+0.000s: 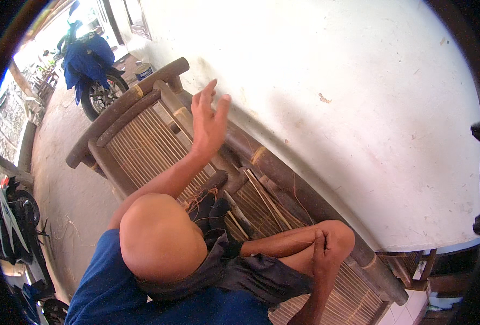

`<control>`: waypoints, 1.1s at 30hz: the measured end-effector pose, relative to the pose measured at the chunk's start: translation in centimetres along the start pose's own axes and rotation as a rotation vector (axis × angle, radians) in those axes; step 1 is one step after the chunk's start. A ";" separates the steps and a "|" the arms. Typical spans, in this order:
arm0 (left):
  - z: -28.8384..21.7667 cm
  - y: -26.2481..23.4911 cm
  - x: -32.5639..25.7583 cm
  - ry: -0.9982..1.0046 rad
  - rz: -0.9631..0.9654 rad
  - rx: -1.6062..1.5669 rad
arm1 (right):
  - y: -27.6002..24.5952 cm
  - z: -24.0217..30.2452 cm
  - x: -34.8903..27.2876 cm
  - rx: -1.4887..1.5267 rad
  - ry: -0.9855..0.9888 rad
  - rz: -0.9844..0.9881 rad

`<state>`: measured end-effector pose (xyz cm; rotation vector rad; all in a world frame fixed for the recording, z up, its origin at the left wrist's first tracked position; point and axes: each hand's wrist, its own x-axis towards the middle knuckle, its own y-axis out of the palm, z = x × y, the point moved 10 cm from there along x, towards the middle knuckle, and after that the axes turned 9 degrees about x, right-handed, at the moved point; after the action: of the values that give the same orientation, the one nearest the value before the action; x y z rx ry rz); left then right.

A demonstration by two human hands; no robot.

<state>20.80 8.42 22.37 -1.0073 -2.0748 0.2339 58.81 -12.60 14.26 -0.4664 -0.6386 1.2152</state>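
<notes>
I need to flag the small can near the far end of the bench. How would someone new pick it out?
Start at the long bamboo bench running along the white wall. Follow its thick top rail to the far end, toward the motorbike under a blue cover. The short round can stands on the ground there against the wall, the only pale cylinder among dark poles.

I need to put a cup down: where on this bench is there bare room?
Free: the slatted bamboo bench seat between its round end rail and the raised left hand. Crowded: beside the knees, where orange fibres and loose bamboo strips lie.
</notes>
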 end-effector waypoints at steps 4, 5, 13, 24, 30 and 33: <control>-8.1 2.0 -4.0 0.528 0.303 -0.137 | 2.2 3.0 3.1 -0.106 -0.035 0.136; -10.0 2.9 -6.0 0.636 0.459 -0.310 | 3.2 3.9 3.8 -0.063 -0.046 0.167; -10.1 10.0 -14.1 0.465 1.096 -0.560 | 8.0 7.3 9.5 0.155 -0.184 0.213; -8.4 10.3 -14.6 0.400 1.071 -0.373 | 10.3 3.3 9.3 0.455 -0.106 0.155; -7.4 10.7 -14.6 0.297 1.119 -0.284 | 11.1 0.3 8.7 0.581 0.032 0.191; -6.9 10.7 -14.3 0.225 1.112 -0.264 | 11.3 -0.9 8.4 0.591 0.103 0.217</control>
<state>37.20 3.98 13.57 -2.1594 -1.1679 0.3742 53.24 -1.28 7.99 -0.0973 -0.1217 1.5022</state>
